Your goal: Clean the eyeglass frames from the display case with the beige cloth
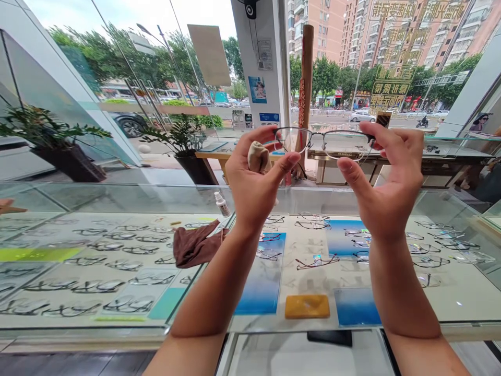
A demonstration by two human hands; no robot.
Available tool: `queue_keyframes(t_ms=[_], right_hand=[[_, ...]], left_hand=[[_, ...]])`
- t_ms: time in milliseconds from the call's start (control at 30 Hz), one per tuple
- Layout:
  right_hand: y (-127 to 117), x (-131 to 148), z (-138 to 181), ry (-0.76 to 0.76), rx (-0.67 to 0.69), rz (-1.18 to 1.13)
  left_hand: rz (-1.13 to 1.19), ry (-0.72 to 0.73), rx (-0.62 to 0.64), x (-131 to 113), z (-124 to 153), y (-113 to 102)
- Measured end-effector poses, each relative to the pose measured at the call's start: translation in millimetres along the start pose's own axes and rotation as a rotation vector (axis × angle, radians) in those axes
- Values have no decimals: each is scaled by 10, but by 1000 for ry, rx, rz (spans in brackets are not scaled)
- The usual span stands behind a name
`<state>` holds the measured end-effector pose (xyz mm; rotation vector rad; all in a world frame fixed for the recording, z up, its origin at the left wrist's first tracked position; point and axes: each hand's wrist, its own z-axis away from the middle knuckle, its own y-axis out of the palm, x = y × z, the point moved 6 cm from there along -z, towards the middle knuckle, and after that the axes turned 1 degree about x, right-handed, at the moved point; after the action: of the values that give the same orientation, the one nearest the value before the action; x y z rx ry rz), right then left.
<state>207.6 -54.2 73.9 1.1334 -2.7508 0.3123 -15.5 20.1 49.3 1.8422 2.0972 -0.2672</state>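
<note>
Left hand (254,183) raised above the glass display counter (97,194), thumb and forefinger pinching the outer rim of one lens of a pair of eyeglasses (344,145). A small beige cloth (258,156) is tucked under the other fingers of the same hand. Right hand (387,177) pinches the opposite end, near the hinge, palm turned inward. Both are closed on the frame, which hangs level between them, well above the counter, against daylight from the shop window

Handling, my judgement: the grip looks sound, with fingertips on rim and end-piece rather than on the lenses. Doing it well means a light, even hold so the thin frame does not twist, pads kept off the glass, and a slow tilt against the light so smears show

Eyeglasses: thin dark metal rim, clear rounded-rectangular lenses, slim bridge. Cannot tell whether the temples are folded

On the counter, below the hands: crumpled brown cloth (193,244), small white spray bottle (222,203) just beyond it. Under the counter glass: rows of display frames (313,261) and a yellow pad (307,306) near the front edge
</note>
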Motion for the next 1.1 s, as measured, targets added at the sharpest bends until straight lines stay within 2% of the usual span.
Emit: queue_keyframes(t_ms=[133, 400, 700, 1100], right_hand=[[18, 4, -1, -3, 11, 30], [9, 3, 23, 61, -113, -10], [105, -127, 12, 155, 4, -104], [257, -295, 55, 224, 71, -173]], left_hand=[[2, 29, -14, -1, -1, -16], [-21, 46, -17, -41, -5, 11], [-171, 65, -173, -235, 22, -56], [-175, 66, -150, -339, 91, -51]])
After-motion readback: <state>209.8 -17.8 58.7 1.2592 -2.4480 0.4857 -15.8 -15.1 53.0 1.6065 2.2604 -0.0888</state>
